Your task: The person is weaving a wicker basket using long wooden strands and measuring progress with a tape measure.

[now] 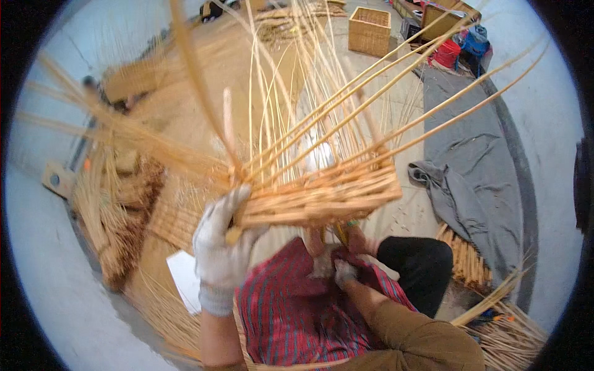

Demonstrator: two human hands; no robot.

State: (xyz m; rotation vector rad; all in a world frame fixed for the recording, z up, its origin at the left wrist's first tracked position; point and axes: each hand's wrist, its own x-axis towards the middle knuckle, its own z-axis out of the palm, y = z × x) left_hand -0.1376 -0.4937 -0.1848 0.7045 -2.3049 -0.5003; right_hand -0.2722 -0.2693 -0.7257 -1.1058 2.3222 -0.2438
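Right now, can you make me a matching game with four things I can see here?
Things:
1. Left hand
2. Wicker box
3. Cloth over the lap
4. Cloth spread along the right side

Matches:
A. mostly grey
B. near the top of the picture
C. gloved, holding the half-woven basket
D. mostly red, with stripes

Right pairs: 1-C, 2-B, 3-D, 4-A

Head-worn fisheye, close above lap (pixel 272 315), facing down and forward.
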